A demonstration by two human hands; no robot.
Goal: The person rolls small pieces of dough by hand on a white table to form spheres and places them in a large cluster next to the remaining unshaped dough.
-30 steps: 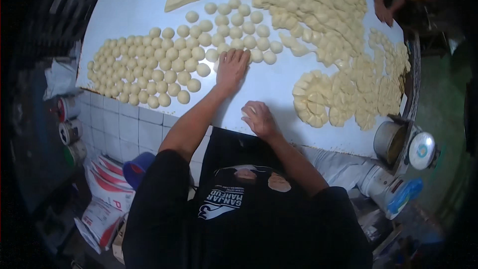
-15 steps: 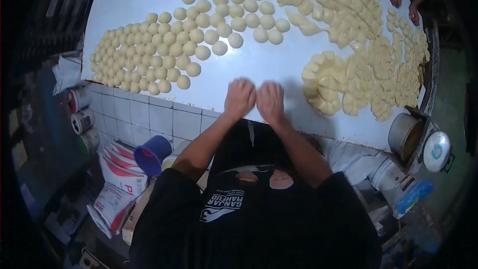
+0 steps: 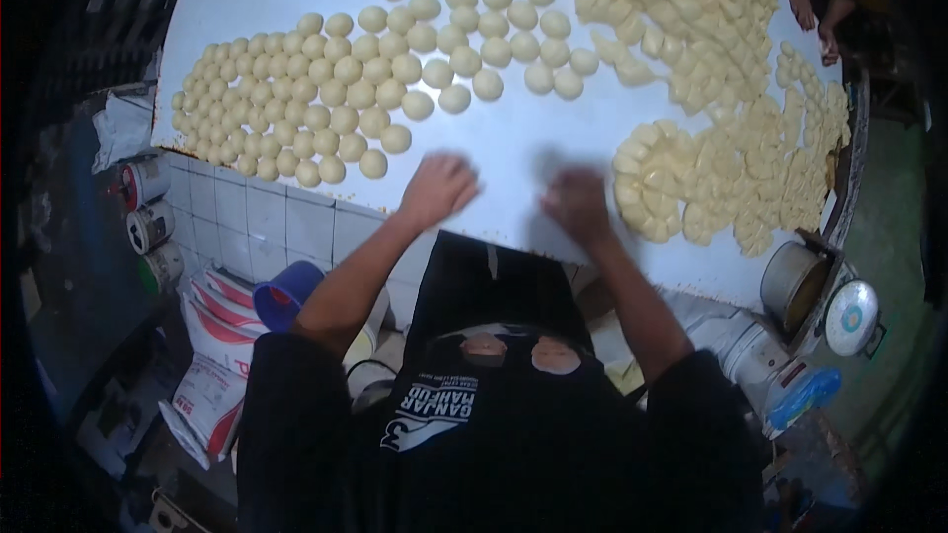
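Head view shows the left hand [image 3: 439, 190] at the near edge of a smooth white tabletop [image 3: 513, 138], fingers bent and close together; whether they pinch anything I cannot tell. The right hand [image 3: 576, 202], also by the tabletop's near edge, is blurred, its grip unreadable. Round, pale-yellow dough balls [image 3: 361, 94] cover the tabletop's left part; flattened, pale-yellow dough pieces [image 3: 731, 166] crowd its right side.

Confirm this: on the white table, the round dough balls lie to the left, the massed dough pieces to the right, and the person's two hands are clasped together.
The hands aren't clasped: the head view shows the left hand and right hand apart. The round dough balls do lie left and the massed dough pieces right on the white table.
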